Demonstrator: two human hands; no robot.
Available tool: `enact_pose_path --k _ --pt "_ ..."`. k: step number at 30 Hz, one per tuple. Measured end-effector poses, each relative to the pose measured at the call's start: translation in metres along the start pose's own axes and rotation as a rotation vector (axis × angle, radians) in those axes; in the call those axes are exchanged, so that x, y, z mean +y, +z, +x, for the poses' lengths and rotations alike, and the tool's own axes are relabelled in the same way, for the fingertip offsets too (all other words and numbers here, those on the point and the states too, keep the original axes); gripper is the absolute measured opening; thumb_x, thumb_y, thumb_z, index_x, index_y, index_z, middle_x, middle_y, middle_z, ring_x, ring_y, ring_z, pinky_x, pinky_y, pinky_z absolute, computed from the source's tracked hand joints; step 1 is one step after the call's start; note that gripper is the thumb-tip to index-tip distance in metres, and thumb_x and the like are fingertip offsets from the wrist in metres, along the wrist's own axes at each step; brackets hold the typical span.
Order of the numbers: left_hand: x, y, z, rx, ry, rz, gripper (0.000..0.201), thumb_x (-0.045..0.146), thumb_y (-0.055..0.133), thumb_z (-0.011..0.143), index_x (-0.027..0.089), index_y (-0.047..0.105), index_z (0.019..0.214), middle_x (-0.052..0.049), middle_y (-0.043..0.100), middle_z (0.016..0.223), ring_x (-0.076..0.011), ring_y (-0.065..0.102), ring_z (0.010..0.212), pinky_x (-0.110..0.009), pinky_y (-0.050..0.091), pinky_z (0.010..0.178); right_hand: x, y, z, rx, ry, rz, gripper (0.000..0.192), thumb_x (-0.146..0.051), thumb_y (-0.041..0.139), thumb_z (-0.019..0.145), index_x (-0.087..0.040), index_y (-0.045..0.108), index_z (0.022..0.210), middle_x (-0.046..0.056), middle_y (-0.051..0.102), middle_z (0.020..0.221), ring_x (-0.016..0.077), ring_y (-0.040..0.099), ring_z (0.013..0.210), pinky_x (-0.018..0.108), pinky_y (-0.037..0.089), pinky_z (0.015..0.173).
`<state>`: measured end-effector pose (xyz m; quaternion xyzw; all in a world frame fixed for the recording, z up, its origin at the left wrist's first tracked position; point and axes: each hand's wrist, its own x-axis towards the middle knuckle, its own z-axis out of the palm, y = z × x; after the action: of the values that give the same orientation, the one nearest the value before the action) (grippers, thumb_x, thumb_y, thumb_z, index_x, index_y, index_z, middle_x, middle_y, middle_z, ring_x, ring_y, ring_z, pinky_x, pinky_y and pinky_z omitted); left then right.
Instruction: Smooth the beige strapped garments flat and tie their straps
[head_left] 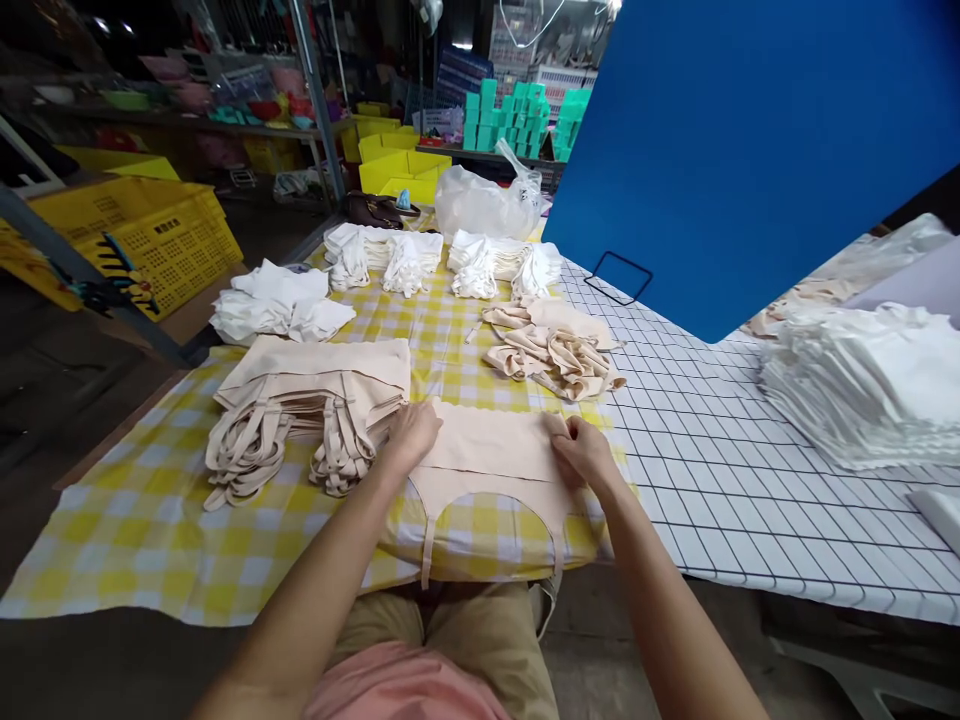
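Observation:
A beige cloth bag [491, 445] lies flat on the yellow checked tablecloth [135, 520] right in front of me, its straps hanging over the table's near edge. My left hand [411, 432] presses on the bag's left edge. My right hand [581, 450] pinches its right edge. Just left of my left hand sits a stack of folded beige bags [315, 385] with straps trailing toward me. A loose heap of beige bags [551, 352] lies beyond my right hand.
Piles of white bags [277, 305] and white bundles [450, 262] line the far side, with a clear plastic bag [487, 205] behind. A white gridded surface [720, 470] holds a tall white stack [870, 385] at right. A blue panel [750, 140] and yellow crates [142, 230] stand around.

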<state>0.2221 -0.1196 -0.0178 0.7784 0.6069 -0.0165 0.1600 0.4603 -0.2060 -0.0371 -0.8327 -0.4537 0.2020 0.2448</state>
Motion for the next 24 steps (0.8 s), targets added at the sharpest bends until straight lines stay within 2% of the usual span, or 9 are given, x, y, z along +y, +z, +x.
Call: enact_pose_path --k 3,7,10,12,13,16,19,21,24 --pt "-0.008 -0.001 -0.001 0.016 0.067 -0.077 0.024 0.019 0.05 0.077 0.01 0.064 0.095 -0.015 0.067 0.096 -0.0251 0.062 0.093 -0.029 0.045 0.077 0.004 -0.006 -0.005 -0.061 -0.014 0.134 0.007 -0.023 0.054 0.062 -0.02 0.049 0.065 -0.003 0.051 0.057 0.013 0.047 0.054 0.024 0.034 0.05" --pt "-0.002 -0.009 0.005 0.109 0.063 -0.317 0.02 0.024 0.053 0.077 0.013 0.062 0.09 -0.01 0.068 0.089 -0.0221 0.063 0.083 -0.026 0.045 0.071 0.0 -0.022 0.002 -0.123 -0.017 0.344 0.022 -0.037 0.062 0.059 -0.017 0.057 0.069 0.0 0.058 0.061 0.0151 0.053 0.057 0.026 0.04 0.052" --pt "0.004 -0.024 0.012 0.309 0.092 -0.498 0.017 0.028 0.055 0.077 0.015 0.059 0.087 -0.007 0.067 0.085 -0.0198 0.061 0.078 -0.026 0.044 0.068 -0.009 -0.039 0.005 0.012 -0.12 0.566 0.034 -0.044 0.068 0.058 -0.017 0.062 0.079 0.002 0.062 0.074 0.0174 0.056 0.067 0.029 0.045 0.061" --pt "0.001 -0.032 0.009 0.447 0.169 -0.602 0.014 0.027 0.055 0.077 0.016 0.057 0.086 -0.004 0.066 0.083 -0.0181 0.06 0.077 -0.025 0.045 0.068 -0.011 -0.051 -0.002 0.103 -0.26 0.623 0.032 -0.043 0.069 0.063 -0.018 0.065 0.081 0.004 0.061 0.085 0.0185 0.056 0.076 0.03 0.046 0.065" --pt "-0.004 -0.034 0.004 0.471 0.23 -0.646 0.011 0.026 0.054 0.077 0.016 0.055 0.084 -0.003 0.065 0.082 -0.0174 0.06 0.078 -0.025 0.045 0.069 -0.009 -0.057 -0.01 0.115 -0.328 0.59 0.027 -0.043 0.068 0.066 -0.019 0.065 0.079 0.004 0.06 0.088 0.0189 0.055 0.08 0.03 0.046 0.067" --pt "-0.027 -0.024 -0.024 0.332 0.496 -0.7 0.004 0.016 0.049 0.078 0.017 0.052 0.075 -0.003 0.065 0.094 -0.0171 0.06 0.091 -0.027 0.047 0.077 0.009 -0.066 -0.041 0.003 -0.453 0.406 0.017 -0.039 0.066 0.072 -0.022 0.067 0.072 0.005 0.058 0.093 0.0216 0.055 0.091 0.034 0.048 0.074" --pt "-0.054 0.003 -0.058 0.167 0.73 -0.532 0.023 -0.002 0.038 0.07 0.017 0.049 0.066 -0.004 0.064 0.107 -0.0176 0.054 0.109 -0.033 0.042 0.091 0.038 -0.061 -0.074 -0.227 -0.484 0.253 0.016 -0.037 0.058 0.079 -0.025 0.069 0.077 0.008 0.058 0.105 0.0245 0.054 0.101 0.037 0.05 0.078" --pt "-0.067 0.02 -0.075 0.105 0.792 -0.422 0.029 -0.007 0.034 0.066 0.018 0.05 0.067 -0.003 0.064 0.109 -0.0166 0.053 0.112 -0.036 0.038 0.098 0.054 -0.052 -0.09 -0.304 -0.504 0.168 0.019 -0.035 0.052 0.083 -0.026 0.069 0.081 0.009 0.057 0.112 0.0252 0.053 0.105 0.039 0.051 0.079" --pt "-0.078 0.033 -0.089 0.046 0.77 -0.352 0.031 -0.005 0.036 0.068 0.019 0.054 0.077 -0.005 0.06 0.118 -0.0168 0.049 0.118 -0.039 0.034 0.104 0.068 -0.042 -0.102 -0.263 -0.586 0.053 0.019 -0.031 0.05 0.085 -0.029 0.069 0.086 0.007 0.059 0.112 0.0256 0.052 0.107 0.042 0.049 0.082"
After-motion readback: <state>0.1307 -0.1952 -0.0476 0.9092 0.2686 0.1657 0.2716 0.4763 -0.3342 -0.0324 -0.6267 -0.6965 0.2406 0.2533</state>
